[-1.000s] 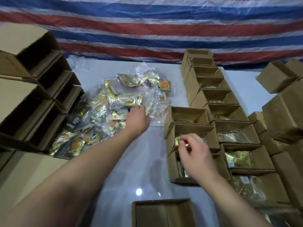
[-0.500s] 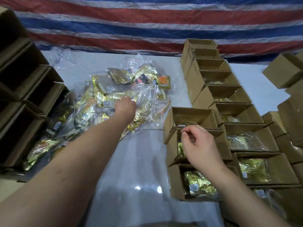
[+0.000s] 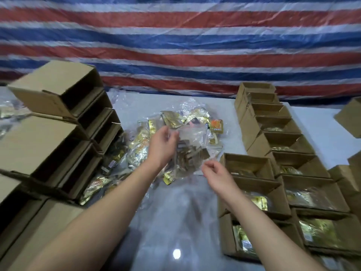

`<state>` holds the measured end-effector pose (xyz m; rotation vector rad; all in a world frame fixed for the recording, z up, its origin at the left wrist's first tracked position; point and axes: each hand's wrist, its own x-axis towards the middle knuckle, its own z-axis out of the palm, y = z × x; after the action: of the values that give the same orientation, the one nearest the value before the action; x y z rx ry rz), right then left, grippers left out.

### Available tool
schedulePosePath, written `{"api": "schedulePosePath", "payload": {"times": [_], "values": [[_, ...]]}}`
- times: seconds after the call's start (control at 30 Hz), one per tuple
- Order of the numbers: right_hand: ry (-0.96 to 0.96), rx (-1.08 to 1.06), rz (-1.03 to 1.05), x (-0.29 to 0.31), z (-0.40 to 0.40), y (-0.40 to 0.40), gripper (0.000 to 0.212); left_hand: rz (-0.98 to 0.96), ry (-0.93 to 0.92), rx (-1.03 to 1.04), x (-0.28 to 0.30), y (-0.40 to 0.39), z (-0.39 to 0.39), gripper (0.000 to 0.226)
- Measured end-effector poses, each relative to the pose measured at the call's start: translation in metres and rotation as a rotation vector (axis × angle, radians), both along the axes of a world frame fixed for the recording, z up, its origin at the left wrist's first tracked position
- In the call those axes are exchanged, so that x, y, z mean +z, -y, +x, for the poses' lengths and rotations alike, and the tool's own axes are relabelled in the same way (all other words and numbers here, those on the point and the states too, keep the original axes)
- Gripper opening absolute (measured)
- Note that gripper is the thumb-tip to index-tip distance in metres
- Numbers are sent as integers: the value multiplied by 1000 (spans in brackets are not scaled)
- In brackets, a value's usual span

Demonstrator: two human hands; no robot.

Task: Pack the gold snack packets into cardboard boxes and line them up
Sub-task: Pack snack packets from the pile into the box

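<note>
A heap of gold snack packets in clear bags [image 3: 140, 145] lies mid-table. My left hand [image 3: 162, 147] grips one clear bag of packets [image 3: 192, 151] by its upper left edge and holds it just above the heap. My right hand [image 3: 216, 175] is at that bag's lower right corner, fingers curled; whether it pinches the plastic is unclear. Two rows of open cardboard boxes [image 3: 252, 167] run along the right, most holding gold packets. The nearest box in the left row [image 3: 254, 241] shows a gold packet inside.
Stacks of empty cardboard boxes on their sides [image 3: 58, 133] fill the left edge. More boxes [image 3: 349, 118] stand at the far right. A striped red, white and blue tarp [image 3: 179, 45] hangs behind the white table [image 3: 175, 222].
My left hand has lifted a clear bag of packets off the heap. My right hand left the boxes and moved left to the bag's corner. The camera tilted up.
</note>
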<state>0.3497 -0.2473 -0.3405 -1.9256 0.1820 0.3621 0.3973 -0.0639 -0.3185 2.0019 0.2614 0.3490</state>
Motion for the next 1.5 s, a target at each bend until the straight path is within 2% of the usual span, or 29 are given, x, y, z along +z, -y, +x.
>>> {"api": "schedulePosePath", "payload": {"times": [0.13, 0.2, 0.23, 0.33, 0.5, 0.57, 0.63, 0.77, 0.83, 0.93, 0.97, 1.0, 1.07, 1.13, 1.2, 1.27, 1.3, 1.37, 1.47, 1.5], "values": [[-32, 94, 66, 0, -14, -14, 101, -108, -4, 57, 16, 14, -32, 46], [-54, 141, 60, 2, -19, -21, 122, -187, -29, 35, 19, 20, -44, 45], [-65, 155, 67, 1, -21, -24, 125, -227, -48, 22, 19, 22, -49, 43], [-61, 174, 141, -6, -28, -34, 106, -346, -124, -7, 21, 24, -59, 41], [30, 44, 142, -22, -33, -51, 38, -607, -235, -50, 25, 21, -64, 47], [40, 19, 122, -24, -35, -55, 30, -731, -236, -17, 30, 15, -63, 38], [57, 4, 88, -22, -37, -58, 43, -791, -225, 14, 36, 10, -63, 32], [5, 112, 20, -12, -36, -54, 99, -773, -158, 37, 53, 8, -65, 23], [-25, 152, 43, -3, -35, -46, 105, -649, -101, 36, 67, 9, -65, 29], [79, 232, -42, 19, -33, -37, 94, -542, -3, 20, 89, 12, -68, 43], [105, 266, 4, 26, -33, -33, 88, -533, 16, 8, 97, 13, -69, 45], [82, 280, 151, 37, -34, -31, 82, -542, 23, -1, 104, 15, -70, 46], [1, 267, 594, 58, -35, -31, 69, -633, 15, -24, 118, 19, -72, 45], [-51, 258, 925, 76, -40, -27, 72, -790, -26, -61, 132, 23, -75, 42], [-29, 262, 1030, 84, -45, -23, 89, -915, -96, -127, 142, 28, -75, 35], [-26, 242, 1041, 91, -51, -20, 101, -931, -143, -193, 148, 35, -78, 30], [-44, 226, 1038, 93, -54, -19, 104, -884, -144, -196, 150, 41, -80, 31], [-81, 198, 1045, 98, -61, -15, 100, -700, -103, -120, 150, 51, -83, 47], [-111, 194, 1078, 103, -70, -3, 89, -280, 104, 23, 145, 65, -87, 43], [-111, 192, 1077, 106, -73, 1, 87, -177, 163, 47, 141, 69, -88, 47]]}}
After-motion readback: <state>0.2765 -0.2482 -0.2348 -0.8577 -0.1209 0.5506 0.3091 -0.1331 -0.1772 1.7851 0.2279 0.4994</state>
